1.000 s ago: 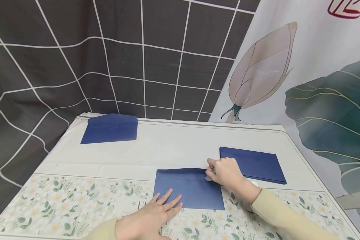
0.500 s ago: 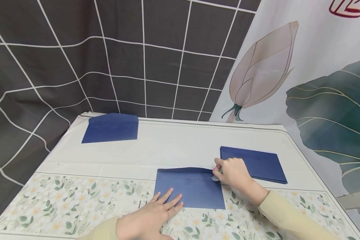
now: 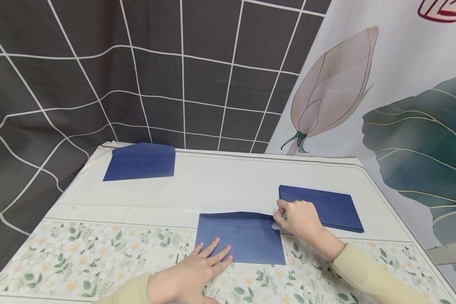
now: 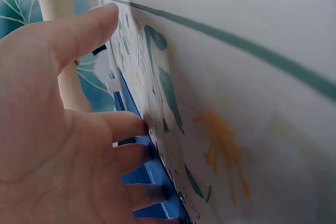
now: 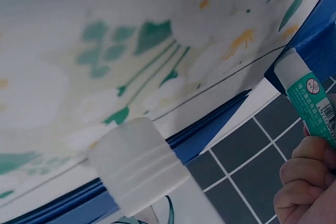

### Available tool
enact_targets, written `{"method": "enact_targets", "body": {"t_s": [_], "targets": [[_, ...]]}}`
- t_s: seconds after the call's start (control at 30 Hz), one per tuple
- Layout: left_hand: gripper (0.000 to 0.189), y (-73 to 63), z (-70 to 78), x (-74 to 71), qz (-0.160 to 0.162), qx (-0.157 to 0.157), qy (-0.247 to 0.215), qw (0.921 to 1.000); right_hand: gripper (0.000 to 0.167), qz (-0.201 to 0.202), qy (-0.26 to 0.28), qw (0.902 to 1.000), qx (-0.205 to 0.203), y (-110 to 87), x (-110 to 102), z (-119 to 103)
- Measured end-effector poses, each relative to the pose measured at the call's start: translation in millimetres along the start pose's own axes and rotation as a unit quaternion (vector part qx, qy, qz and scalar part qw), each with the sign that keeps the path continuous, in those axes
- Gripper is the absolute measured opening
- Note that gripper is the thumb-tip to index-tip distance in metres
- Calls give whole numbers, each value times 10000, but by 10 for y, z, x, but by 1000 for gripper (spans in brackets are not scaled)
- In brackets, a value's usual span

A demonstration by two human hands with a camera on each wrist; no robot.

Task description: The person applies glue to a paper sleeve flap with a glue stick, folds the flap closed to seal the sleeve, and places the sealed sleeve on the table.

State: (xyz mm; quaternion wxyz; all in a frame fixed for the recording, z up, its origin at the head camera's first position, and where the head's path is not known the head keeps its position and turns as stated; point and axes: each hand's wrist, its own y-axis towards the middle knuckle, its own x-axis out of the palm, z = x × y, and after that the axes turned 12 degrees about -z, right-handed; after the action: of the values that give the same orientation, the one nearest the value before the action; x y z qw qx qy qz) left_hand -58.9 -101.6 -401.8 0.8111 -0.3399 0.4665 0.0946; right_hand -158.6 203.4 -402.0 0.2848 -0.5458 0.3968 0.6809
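A blue envelope (image 3: 251, 242) lies on the table before me, its flap along the far edge slightly raised. My left hand (image 3: 191, 270) is spread flat at its near left part, fingertips on the paper; the left wrist view shows its palm and straight fingers. My right hand (image 3: 300, 217) grips a glue stick (image 5: 310, 93) with a green label. The stick's white end is at the envelope's upper right corner, just below the flap fold. A white ribbed cap (image 5: 139, 166) shows large in the right wrist view.
Behind my right hand lies a stack of blue envelopes (image 3: 330, 207). Another blue envelope (image 3: 142, 164), flap up, lies at the back left edge. A floral and white cloth (image 3: 99, 257) covers the table, and a dark grid curtain (image 3: 156, 76) hangs behind it.
My right hand has slid the glue stick rightward along the envelope's top, to its right corner. The left hand and the envelopes have stayed in place.
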Motion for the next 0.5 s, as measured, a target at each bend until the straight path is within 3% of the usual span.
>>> {"method": "enact_targets", "body": {"t_s": [0.23,0.37,0.5], "targets": [[86,-4,1,-7,-20,-58,45,10000,27,-564,656,9959,261,-54,-67,40],[85,-1,2,-12,-21,-24,57,10000,23,-1112,1388,9821,614,-65,-109,92],[84,0,-3,-20,27,31,152,9999,20,-1409,1814,9691,904,-43,-153,158]]}}
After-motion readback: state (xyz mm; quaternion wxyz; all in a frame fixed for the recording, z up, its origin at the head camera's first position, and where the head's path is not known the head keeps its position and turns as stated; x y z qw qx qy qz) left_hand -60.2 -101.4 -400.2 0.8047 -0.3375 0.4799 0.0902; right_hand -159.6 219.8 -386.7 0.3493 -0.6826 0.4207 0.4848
